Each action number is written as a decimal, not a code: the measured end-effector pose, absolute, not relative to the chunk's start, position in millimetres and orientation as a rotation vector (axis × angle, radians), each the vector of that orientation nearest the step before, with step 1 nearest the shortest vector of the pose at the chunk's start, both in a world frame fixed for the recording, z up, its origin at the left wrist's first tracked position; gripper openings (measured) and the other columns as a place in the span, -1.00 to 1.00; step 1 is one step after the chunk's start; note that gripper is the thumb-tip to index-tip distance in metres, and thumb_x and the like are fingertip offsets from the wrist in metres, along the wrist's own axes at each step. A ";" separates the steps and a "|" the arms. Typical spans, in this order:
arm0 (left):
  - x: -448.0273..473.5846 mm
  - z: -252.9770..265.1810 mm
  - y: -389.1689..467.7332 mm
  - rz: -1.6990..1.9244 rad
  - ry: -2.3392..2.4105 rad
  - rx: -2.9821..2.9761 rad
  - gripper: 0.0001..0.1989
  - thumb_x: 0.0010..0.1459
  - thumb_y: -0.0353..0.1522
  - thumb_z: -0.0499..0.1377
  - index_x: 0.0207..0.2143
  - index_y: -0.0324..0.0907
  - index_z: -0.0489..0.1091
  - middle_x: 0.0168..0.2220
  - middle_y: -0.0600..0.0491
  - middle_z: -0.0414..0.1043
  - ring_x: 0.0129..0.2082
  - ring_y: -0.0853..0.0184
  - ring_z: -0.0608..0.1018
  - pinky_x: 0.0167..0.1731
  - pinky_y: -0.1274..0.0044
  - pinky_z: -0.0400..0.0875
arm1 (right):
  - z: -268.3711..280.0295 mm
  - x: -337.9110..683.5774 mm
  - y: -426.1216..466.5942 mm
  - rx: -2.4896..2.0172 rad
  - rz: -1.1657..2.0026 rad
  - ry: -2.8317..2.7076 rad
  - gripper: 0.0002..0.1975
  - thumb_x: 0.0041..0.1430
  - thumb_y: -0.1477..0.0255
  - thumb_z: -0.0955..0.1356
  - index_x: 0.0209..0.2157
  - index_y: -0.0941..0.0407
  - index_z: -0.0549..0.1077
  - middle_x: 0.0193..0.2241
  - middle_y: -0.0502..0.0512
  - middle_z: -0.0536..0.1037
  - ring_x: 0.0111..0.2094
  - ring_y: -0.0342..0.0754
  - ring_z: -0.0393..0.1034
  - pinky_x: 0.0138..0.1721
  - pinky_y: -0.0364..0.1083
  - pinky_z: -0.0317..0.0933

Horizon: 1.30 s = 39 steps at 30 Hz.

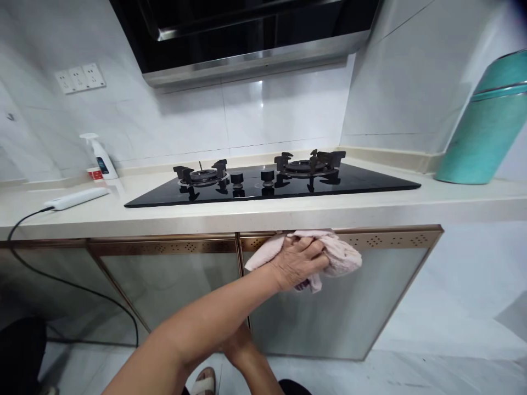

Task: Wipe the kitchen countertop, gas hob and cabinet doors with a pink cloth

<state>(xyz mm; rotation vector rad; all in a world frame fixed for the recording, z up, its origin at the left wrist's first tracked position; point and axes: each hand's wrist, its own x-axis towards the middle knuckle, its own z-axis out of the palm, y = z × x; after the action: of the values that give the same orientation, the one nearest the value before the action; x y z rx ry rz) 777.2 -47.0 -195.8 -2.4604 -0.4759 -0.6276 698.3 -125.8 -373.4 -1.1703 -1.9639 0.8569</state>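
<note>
My left hand (298, 262) is closed on a pale pink cloth (343, 258), which bunches around the fingers. It presses the cloth against the bronze perforated strip (389, 240) along the top of the right cabinet door (329, 318), just under the counter edge. Lower down, my right hand (236, 344) is near the bottom of the doors, by the gap between two of them. My left forearm crosses in front of it and hides its fingers.
Above the cloth, a black gas hob (255, 189) sits on the white counter (181, 224). A teal canister (481, 126) stands at right. Leftward are a spray bottle (102, 159), a red and white cup (95, 174) and a white device (78, 198), its black cable (69, 282) hanging down.
</note>
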 end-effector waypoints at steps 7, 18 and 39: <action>667.8 -237.9 -72.3 -0.697 -0.893 -2.604 -0.88 0.23 -0.43 0.12 -0.25 -0.07 0.43 -0.11 0.01 0.41 -0.10 0.21 0.35 -0.02 0.29 0.24 | -372.5 708.2 -127.4 -1.213 0.845 -1.808 -0.72 0.12 0.54 0.24 -0.25 0.12 0.56 -0.25 0.23 0.62 -0.19 0.09 0.51 -0.14 -0.05 0.27; 585.0 -296.1 -115.5 -2.047 -2.106 -2.269 -0.81 -0.18 -0.44 0.08 -0.41 -0.13 0.20 -0.43 0.15 0.25 -0.43 0.38 0.33 -0.40 0.57 0.23 | -365.0 712.4 -134.2 -0.934 1.081 -1.196 -0.60 0.13 0.09 0.32 -0.62 0.08 0.37 -0.62 -0.02 0.42 -0.51 -0.07 0.29 -0.41 -0.11 0.18; 615.7 -329.9 -132.2 -2.495 -1.747 -2.810 -0.80 -0.03 -0.33 0.12 -0.31 -0.15 0.42 -0.21 0.04 0.44 -0.14 0.26 0.49 -0.07 0.44 0.37 | -365.0 738.5 -139.7 -0.835 1.422 -0.710 -0.31 -0.04 -0.03 0.45 0.01 0.15 0.46 -0.02 0.25 0.58 0.00 0.18 0.49 0.01 0.09 0.38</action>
<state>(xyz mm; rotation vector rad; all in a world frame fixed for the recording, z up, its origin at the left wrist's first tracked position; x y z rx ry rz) 615.7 -132.2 -329.9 -2.8102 -1.7472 -2.4947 738.5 -139.7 -365.0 -0.8347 -0.7098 1.4219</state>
